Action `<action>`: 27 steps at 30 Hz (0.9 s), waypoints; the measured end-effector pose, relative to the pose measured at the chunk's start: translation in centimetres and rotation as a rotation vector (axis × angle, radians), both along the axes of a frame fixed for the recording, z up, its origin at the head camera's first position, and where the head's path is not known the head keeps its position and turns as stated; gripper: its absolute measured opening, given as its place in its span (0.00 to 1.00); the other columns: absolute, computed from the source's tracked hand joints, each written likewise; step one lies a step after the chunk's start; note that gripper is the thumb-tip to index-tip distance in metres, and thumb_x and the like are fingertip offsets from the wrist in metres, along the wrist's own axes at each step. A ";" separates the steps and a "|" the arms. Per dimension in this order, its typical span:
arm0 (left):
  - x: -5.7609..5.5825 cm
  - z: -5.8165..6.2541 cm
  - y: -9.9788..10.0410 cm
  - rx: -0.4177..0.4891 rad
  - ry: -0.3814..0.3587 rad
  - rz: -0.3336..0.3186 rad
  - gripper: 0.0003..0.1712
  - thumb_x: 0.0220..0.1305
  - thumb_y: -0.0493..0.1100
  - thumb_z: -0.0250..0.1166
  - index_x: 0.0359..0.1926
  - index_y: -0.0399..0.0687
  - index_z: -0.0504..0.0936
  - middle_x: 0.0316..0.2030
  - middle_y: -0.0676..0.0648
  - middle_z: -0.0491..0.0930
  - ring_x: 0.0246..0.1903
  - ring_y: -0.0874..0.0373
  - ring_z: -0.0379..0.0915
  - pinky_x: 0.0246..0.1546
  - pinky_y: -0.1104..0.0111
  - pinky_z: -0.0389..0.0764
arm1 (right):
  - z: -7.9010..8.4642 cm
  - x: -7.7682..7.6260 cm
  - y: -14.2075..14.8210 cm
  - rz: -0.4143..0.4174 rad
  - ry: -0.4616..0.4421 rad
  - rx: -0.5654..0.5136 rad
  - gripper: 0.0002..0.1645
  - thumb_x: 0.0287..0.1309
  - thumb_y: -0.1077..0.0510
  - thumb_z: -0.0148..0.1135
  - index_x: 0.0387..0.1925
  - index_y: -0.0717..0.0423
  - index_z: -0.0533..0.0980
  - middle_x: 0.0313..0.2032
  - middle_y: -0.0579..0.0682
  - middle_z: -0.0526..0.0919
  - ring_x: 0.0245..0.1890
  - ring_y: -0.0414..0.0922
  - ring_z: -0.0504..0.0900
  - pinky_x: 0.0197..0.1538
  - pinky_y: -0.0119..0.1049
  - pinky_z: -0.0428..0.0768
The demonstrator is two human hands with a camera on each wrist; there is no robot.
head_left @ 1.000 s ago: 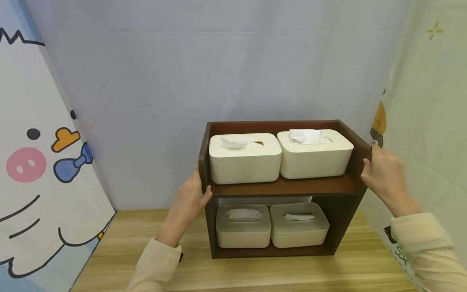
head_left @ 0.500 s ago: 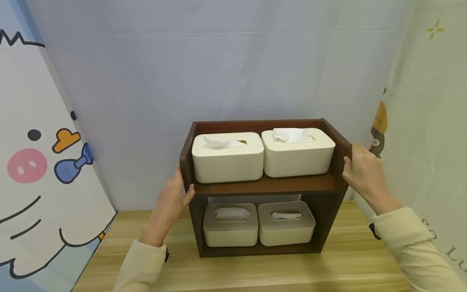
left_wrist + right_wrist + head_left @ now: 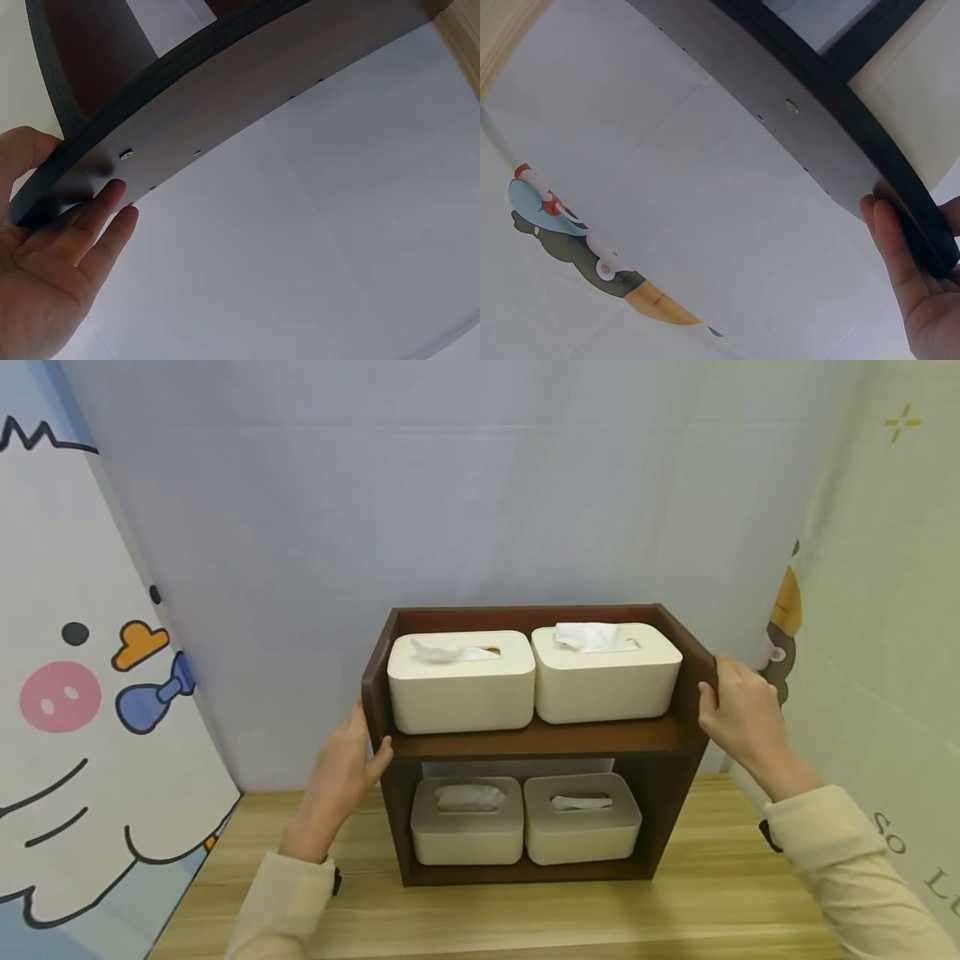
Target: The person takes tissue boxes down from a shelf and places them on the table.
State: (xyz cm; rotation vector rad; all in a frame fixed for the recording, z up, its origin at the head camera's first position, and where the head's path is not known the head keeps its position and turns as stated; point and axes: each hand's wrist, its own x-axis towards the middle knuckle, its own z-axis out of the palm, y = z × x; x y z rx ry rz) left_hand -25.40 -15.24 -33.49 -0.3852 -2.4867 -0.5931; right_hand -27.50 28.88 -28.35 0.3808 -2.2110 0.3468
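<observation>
A dark brown two-tier wooden shelf (image 3: 536,742) stands on the table, held from both sides in the head view. Its upper tier bears two cream tissue boxes (image 3: 461,700), side by side with white tissue in their slots. Two more tissue boxes (image 3: 467,842) sit on the lower tier. My left hand (image 3: 337,772) grips the left side panel (image 3: 225,105), thumb at the front edge and fingers along the outer face. On the opposite panel (image 3: 780,97), my right hand (image 3: 744,714) holds the upper front edge, with fingers outside, as the right wrist view shows.
Light wood-grain tabletop (image 3: 360,931) extends around the shelf. A pale grey cloth (image 3: 487,485) hangs behind it. At the left stands a panel with a cartoon animal (image 3: 60,693); a cream printed cloth (image 3: 885,610) bounds the right side.
The shelf, with its tissue boxes, has shifted left along the table, mostly in the first half second and only slightly since. Both hands have moved with it and keep their hold.
</observation>
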 end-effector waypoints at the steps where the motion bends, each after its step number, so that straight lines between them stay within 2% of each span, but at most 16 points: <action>1: 0.0 0.0 0.0 0.002 -0.001 0.001 0.38 0.59 0.37 0.59 0.62 0.19 0.52 0.54 0.23 0.67 0.44 0.33 0.73 0.42 0.52 0.77 | 0.0 0.0 0.1 0.007 0.000 0.005 0.20 0.48 0.70 0.54 0.42 0.83 0.69 0.36 0.77 0.76 0.34 0.72 0.75 0.33 0.64 0.72; 7: 0.1 0.2 -0.1 0.005 0.023 0.003 0.38 0.57 0.37 0.61 0.61 0.19 0.55 0.55 0.24 0.67 0.47 0.34 0.72 0.43 0.52 0.77 | 0.4 -0.1 0.3 0.052 -0.032 0.009 0.19 0.50 0.70 0.52 0.43 0.83 0.69 0.36 0.76 0.76 0.34 0.71 0.75 0.32 0.62 0.73; 11: 0.1 0.4 -0.3 -0.003 0.019 -0.004 0.38 0.58 0.39 0.62 0.62 0.20 0.55 0.56 0.25 0.66 0.50 0.34 0.71 0.45 0.52 0.76 | 0.8 -0.4 0.5 0.050 -0.049 -0.003 0.16 0.54 0.68 0.49 0.42 0.79 0.71 0.35 0.74 0.77 0.33 0.69 0.76 0.32 0.60 0.73; 14: 0.3 0.9 -0.3 -0.010 0.000 -0.008 0.40 0.59 0.40 0.61 0.64 0.24 0.52 0.58 0.26 0.64 0.53 0.35 0.69 0.47 0.52 0.75 | 1.3 -0.7 0.6 0.040 -0.074 0.004 0.16 0.56 0.67 0.48 0.43 0.75 0.72 0.35 0.72 0.78 0.31 0.67 0.77 0.29 0.59 0.73; 17: 0.5 1.8 -0.2 -0.024 0.019 -0.010 0.44 0.60 0.42 0.61 0.68 0.30 0.47 0.60 0.28 0.62 0.53 0.35 0.68 0.47 0.51 0.75 | 2.2 -1.0 0.6 0.036 -0.128 0.025 0.18 0.58 0.66 0.46 0.47 0.74 0.71 0.40 0.71 0.77 0.36 0.67 0.77 0.33 0.59 0.73; 20: 0.5 2.8 -0.1 -0.043 0.095 -0.014 0.46 0.59 0.44 0.62 0.69 0.35 0.45 0.61 0.29 0.62 0.54 0.36 0.67 0.46 0.51 0.75 | 3.1 -1.5 0.6 0.031 -0.202 0.060 0.21 0.60 0.65 0.43 0.51 0.74 0.69 0.47 0.73 0.74 0.44 0.68 0.74 0.42 0.60 0.72; 22: 0.4 3.6 0.1 -0.060 0.162 -0.026 0.45 0.59 0.45 0.62 0.69 0.37 0.47 0.62 0.30 0.62 0.56 0.37 0.65 0.50 0.50 0.73 | 3.5 -1.7 0.6 0.028 -0.253 0.089 0.23 0.61 0.64 0.42 0.54 0.75 0.67 0.50 0.74 0.72 0.49 0.68 0.71 0.47 0.60 0.70; 25: 0.2 4.9 0.5 -0.110 0.262 -0.040 0.43 0.57 0.45 0.64 0.67 0.35 0.53 0.61 0.32 0.63 0.59 0.38 0.62 0.54 0.50 0.69 | 3.7 -2.0 0.5 0.015 -0.292 0.145 0.23 0.61 0.63 0.41 0.54 0.75 0.66 0.51 0.74 0.70 0.51 0.68 0.68 0.50 0.61 0.67; 27: -0.1 5.8 0.8 -0.153 0.295 -0.045 0.41 0.57 0.46 0.64 0.66 0.35 0.56 0.61 0.33 0.63 0.60 0.37 0.61 0.57 0.49 0.66 | 3.5 -2.2 0.4 0.001 -0.298 0.184 0.24 0.60 0.63 0.41 0.54 0.75 0.66 0.51 0.74 0.71 0.51 0.69 0.68 0.51 0.62 0.67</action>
